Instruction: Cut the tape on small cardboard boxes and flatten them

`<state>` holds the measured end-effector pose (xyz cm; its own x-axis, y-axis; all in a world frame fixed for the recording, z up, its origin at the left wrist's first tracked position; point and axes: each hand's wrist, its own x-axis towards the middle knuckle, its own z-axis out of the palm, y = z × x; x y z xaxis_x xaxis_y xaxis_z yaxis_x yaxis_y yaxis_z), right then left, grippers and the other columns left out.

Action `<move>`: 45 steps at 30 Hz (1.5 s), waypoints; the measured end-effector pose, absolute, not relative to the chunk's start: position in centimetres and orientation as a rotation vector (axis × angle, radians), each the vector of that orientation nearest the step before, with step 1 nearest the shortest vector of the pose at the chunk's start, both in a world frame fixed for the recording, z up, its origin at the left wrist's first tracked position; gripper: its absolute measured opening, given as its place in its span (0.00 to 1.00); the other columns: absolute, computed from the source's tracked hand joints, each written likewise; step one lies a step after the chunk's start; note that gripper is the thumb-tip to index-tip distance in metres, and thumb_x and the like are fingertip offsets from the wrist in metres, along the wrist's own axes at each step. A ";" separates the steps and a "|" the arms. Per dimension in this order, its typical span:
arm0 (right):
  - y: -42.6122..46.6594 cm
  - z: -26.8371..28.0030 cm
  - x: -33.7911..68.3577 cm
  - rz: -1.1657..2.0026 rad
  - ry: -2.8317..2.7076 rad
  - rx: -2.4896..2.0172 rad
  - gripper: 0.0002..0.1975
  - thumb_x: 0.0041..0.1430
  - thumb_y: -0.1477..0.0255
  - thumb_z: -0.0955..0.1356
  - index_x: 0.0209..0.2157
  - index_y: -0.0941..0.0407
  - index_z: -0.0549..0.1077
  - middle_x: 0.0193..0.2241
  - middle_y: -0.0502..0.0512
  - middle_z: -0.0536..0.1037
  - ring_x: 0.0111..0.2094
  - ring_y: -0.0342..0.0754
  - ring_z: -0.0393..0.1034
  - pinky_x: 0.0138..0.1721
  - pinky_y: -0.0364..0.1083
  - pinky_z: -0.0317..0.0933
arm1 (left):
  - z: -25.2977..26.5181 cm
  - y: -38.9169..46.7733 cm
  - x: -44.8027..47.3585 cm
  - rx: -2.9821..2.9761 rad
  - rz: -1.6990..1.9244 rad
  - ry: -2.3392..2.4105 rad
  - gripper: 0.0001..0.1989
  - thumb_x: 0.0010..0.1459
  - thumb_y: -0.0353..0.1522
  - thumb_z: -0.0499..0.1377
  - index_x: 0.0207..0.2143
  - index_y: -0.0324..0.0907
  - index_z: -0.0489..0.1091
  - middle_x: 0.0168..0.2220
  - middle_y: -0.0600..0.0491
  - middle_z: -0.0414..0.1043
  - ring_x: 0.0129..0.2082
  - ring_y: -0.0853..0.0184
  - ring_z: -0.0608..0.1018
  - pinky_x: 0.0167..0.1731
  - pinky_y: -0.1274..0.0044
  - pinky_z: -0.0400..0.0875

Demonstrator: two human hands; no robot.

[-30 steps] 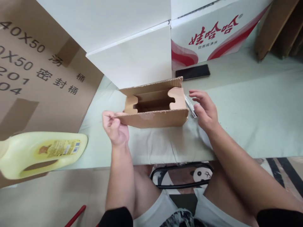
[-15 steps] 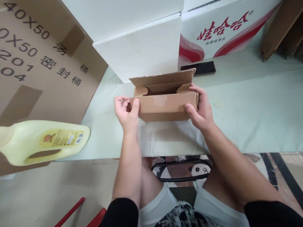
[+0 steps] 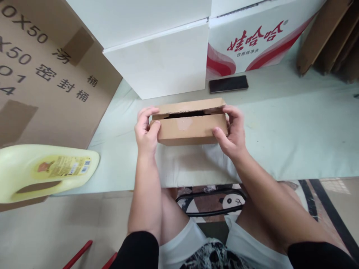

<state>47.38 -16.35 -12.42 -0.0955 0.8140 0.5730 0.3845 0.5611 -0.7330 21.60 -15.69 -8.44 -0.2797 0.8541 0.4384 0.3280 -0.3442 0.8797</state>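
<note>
A small brown cardboard box (image 3: 190,129) is between my hands over the table. Its top flap (image 3: 190,106) slants down toward me, with a dark gap left along the front edge. My left hand (image 3: 147,125) grips the left end, thumb on the front panel and fingers at the flap's corner. At the right end, my right hand (image 3: 232,129) has its thumb on the front face and its fingertips on the flap's other corner. The inside of the box is mostly hidden.
Behind the box stand white cartons (image 3: 157,63) and a red-and-white carton (image 3: 252,45), with a phone (image 3: 229,84) before them. On the left are a large cardboard box (image 3: 92,123) and a pale yellow jug (image 3: 89,155). Folded cardboard (image 3: 322,37) leans at the back right.
The box's raised flap has come down toward the front panel, narrowing the opening. Fingers of both hands have moved onto the flap's corners. The view has shifted slightly.
</note>
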 end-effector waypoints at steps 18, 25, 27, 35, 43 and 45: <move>-15.2 -13.2 47.6 0.450 -1.639 -0.974 0.18 0.67 0.54 0.63 0.51 0.50 0.72 0.66 0.62 0.67 0.69 0.65 0.60 0.68 0.71 0.52 | -7.1 -18.1 21.6 2.338 1.036 1.721 0.26 0.62 0.47 0.63 0.57 0.44 0.76 0.62 0.46 0.74 0.68 0.45 0.68 0.67 0.51 0.63; -15.3 -14.2 47.3 0.591 -1.588 -0.876 0.26 0.67 0.50 0.62 0.62 0.43 0.66 0.71 0.56 0.60 0.73 0.62 0.52 0.70 0.68 0.50 | -6.5 -18.2 21.5 2.331 0.741 1.702 0.46 0.50 0.60 0.66 0.66 0.48 0.68 0.69 0.45 0.65 0.73 0.38 0.56 0.68 0.46 0.57; -15.2 -14.8 47.5 0.696 -1.525 -0.827 0.29 0.68 0.48 0.59 0.67 0.39 0.59 0.73 0.53 0.56 0.73 0.61 0.52 0.69 0.67 0.53 | -6.9 -17.9 20.9 2.275 0.823 1.707 0.44 0.51 0.59 0.67 0.65 0.49 0.70 0.68 0.46 0.67 0.73 0.39 0.57 0.69 0.46 0.55; -14.6 -15.3 48.9 0.868 -1.328 -0.990 0.30 0.67 0.46 0.59 0.66 0.40 0.58 0.72 0.54 0.57 0.70 0.63 0.60 0.66 0.67 0.58 | -9.1 -16.6 19.3 1.317 1.569 1.508 0.41 0.47 0.62 0.67 0.56 0.47 0.76 0.62 0.46 0.74 0.67 0.46 0.70 0.68 0.57 0.64; -14.8 -14.0 48.4 1.027 -1.448 -0.913 0.36 0.63 0.41 0.61 0.67 0.40 0.57 0.72 0.54 0.58 0.71 0.63 0.57 0.65 0.65 0.60 | -9.9 -16.3 24.9 0.500 1.255 0.944 0.31 0.64 0.58 0.53 0.55 0.45 0.74 0.55 0.47 0.79 0.63 0.50 0.74 0.61 0.58 0.73; -14.8 -13.5 48.4 1.085 -1.465 -0.842 0.39 0.61 0.38 0.62 0.67 0.42 0.58 0.72 0.53 0.60 0.71 0.62 0.57 0.67 0.63 0.59 | -10.4 -16.3 26.0 0.367 1.123 0.925 0.28 0.68 0.53 0.51 0.56 0.43 0.74 0.51 0.46 0.81 0.57 0.53 0.80 0.56 0.61 0.78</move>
